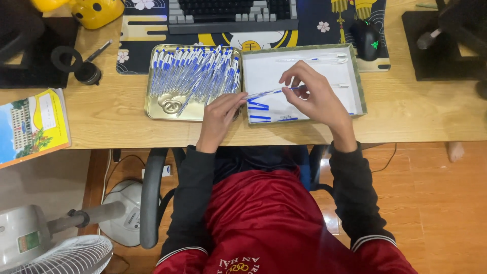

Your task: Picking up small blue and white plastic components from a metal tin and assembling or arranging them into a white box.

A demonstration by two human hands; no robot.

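Assembling a pen (264, 93) over the white box lid (355, 76), pinched by left hand (219, 114) fingers at 9 o'clock and right hand (314, 94); probably needing a push together next

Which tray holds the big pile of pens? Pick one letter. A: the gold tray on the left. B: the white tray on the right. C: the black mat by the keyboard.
A: the gold tray is packed with the pens, while the white tray holds only a few loose pen parts.
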